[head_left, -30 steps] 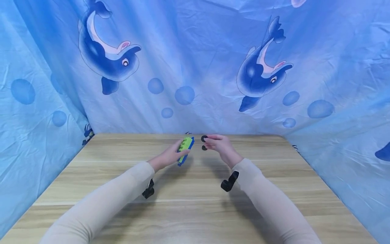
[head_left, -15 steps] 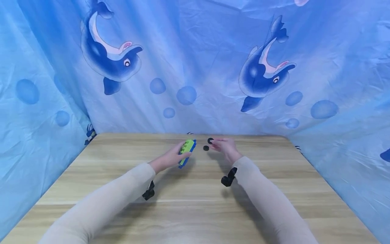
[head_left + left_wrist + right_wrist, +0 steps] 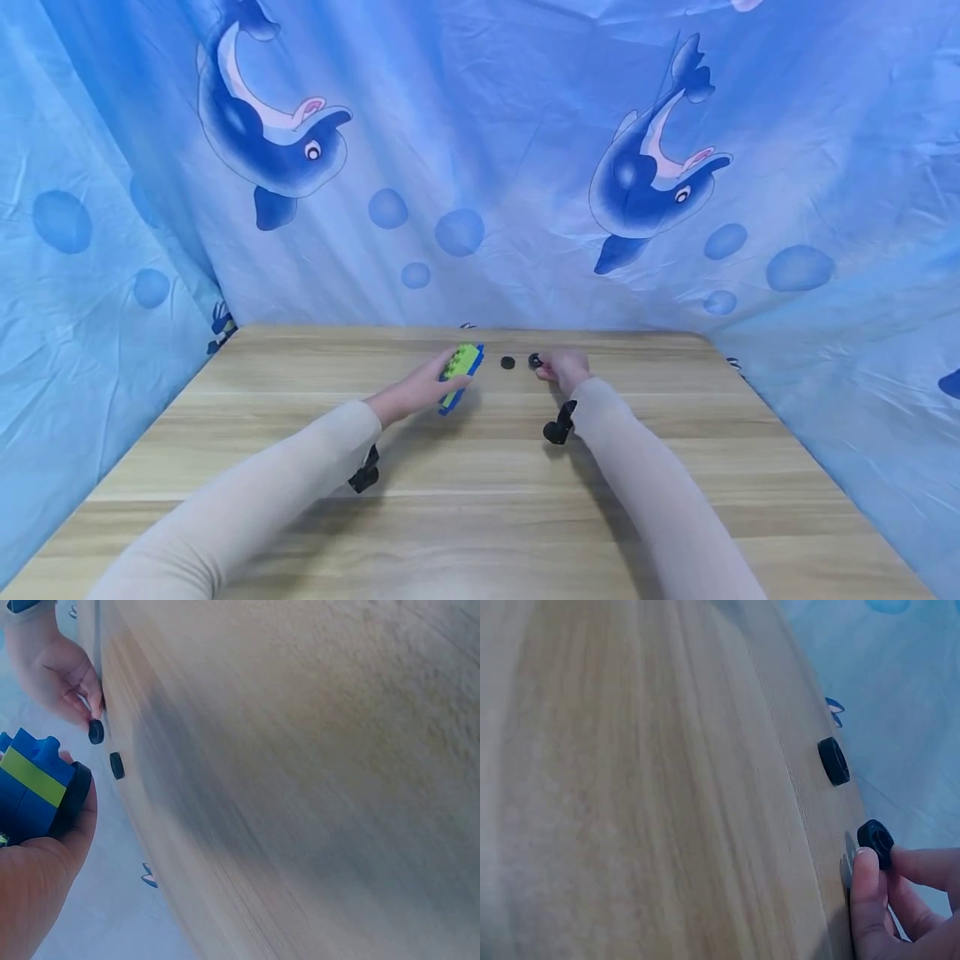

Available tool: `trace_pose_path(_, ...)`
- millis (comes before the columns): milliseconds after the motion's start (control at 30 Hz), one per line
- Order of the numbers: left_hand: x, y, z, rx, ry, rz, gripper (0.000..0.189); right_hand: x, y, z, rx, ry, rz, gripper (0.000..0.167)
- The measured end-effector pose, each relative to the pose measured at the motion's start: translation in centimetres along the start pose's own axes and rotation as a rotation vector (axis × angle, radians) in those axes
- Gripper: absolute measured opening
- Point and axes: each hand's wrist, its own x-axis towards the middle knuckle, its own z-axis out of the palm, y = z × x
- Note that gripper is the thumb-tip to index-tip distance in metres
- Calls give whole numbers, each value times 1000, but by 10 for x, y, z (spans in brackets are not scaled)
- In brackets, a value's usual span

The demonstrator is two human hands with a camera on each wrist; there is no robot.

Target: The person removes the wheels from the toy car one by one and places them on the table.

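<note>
My left hand [image 3: 422,387] grips a toy car body of blue and lime-green building bricks [image 3: 462,363], tilted above the table. In the left wrist view a black round part [image 3: 73,799] shows on the near side of the blue bricks [image 3: 28,802], against the fingers. Between thumb and fingers my right hand [image 3: 564,367] pinches a small black toy wheel [image 3: 875,842], low over the tabletop. A second black wheel [image 3: 507,362] lies on the table between the two hands. My palm hides part of the brick body.
The wooden table [image 3: 465,517] ends at a back edge close beyond the hands. A blue curtain with printed dolphins [image 3: 525,275] hangs behind it and at both sides. A black wrist camera [image 3: 558,425] sits under the right sleeve.
The right hand has moved right and down toward the tabletop with its wheel, away from the wheel lying on the table. The left hand stays almost still with the brick body.
</note>
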Motion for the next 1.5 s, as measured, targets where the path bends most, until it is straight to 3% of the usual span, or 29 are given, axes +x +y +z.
trace_pose_path(367,-2,3,0,5,4,-8,77,2,1,8,-101,125,-59,44)
trace_pose_path(800,-5,2,1,11,0,-12,76,8,4,10,-153,142,-51,47)
trace_pose_path(1233,-2,5,3,1,41,-4,77,-14,-12,-2,-109,-83,-62,37)
trace_pose_path(1500,-1,6,7,0,96,14,68,-35,-18,-4,-142,-340,-47,47)
